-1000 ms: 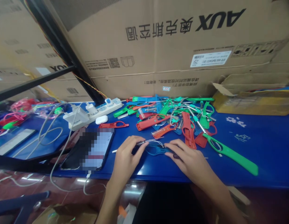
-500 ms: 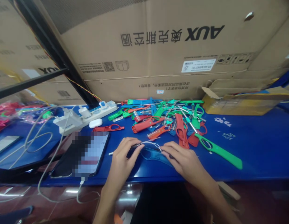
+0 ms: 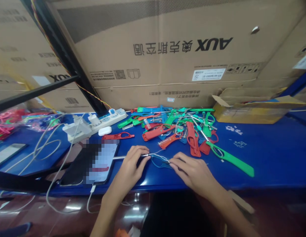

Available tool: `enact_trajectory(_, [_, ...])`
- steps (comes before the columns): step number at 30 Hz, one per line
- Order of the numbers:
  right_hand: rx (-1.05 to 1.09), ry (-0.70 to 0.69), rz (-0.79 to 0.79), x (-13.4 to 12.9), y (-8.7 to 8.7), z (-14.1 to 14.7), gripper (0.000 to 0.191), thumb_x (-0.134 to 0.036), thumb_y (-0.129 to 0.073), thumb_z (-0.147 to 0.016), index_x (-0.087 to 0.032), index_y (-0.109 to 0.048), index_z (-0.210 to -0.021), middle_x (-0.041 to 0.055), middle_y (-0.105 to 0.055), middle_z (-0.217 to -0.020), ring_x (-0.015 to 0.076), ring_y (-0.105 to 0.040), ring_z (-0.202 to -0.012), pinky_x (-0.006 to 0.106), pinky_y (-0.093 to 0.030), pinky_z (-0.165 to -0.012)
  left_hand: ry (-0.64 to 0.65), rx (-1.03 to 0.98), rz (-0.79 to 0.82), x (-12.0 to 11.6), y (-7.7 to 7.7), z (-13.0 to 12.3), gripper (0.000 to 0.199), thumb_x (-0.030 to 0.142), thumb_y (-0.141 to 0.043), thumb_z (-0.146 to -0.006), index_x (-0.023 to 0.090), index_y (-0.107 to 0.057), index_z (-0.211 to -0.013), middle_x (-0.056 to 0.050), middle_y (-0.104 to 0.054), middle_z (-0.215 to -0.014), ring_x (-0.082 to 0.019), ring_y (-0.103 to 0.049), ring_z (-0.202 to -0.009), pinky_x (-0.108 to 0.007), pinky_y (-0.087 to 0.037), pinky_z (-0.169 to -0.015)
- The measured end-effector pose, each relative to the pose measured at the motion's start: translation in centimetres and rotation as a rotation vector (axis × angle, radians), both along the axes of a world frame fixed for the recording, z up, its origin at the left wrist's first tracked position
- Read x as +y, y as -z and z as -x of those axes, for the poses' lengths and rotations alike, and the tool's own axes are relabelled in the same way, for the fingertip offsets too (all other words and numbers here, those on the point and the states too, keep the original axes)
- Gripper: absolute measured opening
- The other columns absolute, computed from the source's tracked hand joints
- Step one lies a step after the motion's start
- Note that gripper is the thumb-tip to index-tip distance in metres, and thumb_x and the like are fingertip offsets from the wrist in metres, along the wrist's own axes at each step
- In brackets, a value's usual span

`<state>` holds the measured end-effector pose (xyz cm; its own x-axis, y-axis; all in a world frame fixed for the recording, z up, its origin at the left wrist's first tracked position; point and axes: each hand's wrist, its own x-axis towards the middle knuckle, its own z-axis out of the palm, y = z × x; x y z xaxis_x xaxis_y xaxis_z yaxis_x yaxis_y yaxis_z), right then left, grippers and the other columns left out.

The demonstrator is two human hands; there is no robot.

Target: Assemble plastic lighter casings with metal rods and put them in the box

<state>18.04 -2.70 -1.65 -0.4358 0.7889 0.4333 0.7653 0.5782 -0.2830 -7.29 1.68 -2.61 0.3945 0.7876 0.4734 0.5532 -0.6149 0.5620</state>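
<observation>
Left hand (image 3: 129, 169): the left fingers (image 3: 142, 160) are curled and closed; I read them as pinching a thin steel pin (image 3: 125, 157) near its right end.
Right hand (image 3: 192, 171): the right fingers (image 3: 177, 163) are pressed close together and reach left; their tips are hidden, so I cannot tell whether they pinch anything.
Wire: a thin white wire loop (image 3: 159, 157) runs from the pin's right end toward the right fingertips.
Held piece: a blue plastic tag (image 3: 160, 163) lies low between my hands, over the blue workbench (image 3: 273, 164), with its long axis roughly sideways. Its right end is at the right fingertips, so the right hand is nearer.
Pin direction: its long axis is also sideways, tilted only slightly, with the free end pointing left toward a smartphone (image 3: 103, 161).
Beyond the hands: a heap of red, green and blue plastic parts (image 3: 177, 126) lies ahead, and a long green plastic part (image 3: 229, 161) lies to the right.
</observation>
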Motion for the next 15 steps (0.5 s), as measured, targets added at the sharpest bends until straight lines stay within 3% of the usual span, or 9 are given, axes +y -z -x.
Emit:
enact_trajectory(6, [-0.073,-0.056,0.004,0.2,0.0,-1.6,0.027,-0.026,-0.043,-0.107,-0.021,-0.069,-0.108,0.0044,-0.071,-0.099,0.0132,-0.068,-0.078,0.023,-0.044,-0.06,0.099,-0.02,0.089,-0.2,-0.1,-0.2,0.005,0.024,-0.057,-0.102,0.023,-0.061,-0.105,-0.007,-0.065,-0.116,-0.022,-0.06,-0.113,-0.042,-0.05,-0.098])
enact_trajectory(15, [-0.001,-0.054,-0.007,0.4,-0.2,-1.4,0.023,-0.025,-0.047,-0.105,-0.022,-0.069,-0.109,0.0044,-0.072,-0.102,0.0142,-0.069,-0.082,0.024,-0.049,-0.064,0.082,-0.05,0.111,-0.3,-0.2,-0.4,0.006,0.019,-0.057,-0.099,0.023,-0.059,-0.102,-0.007,-0.066,-0.112,-0.022,-0.061,-0.109,-0.04,-0.051,-0.095])
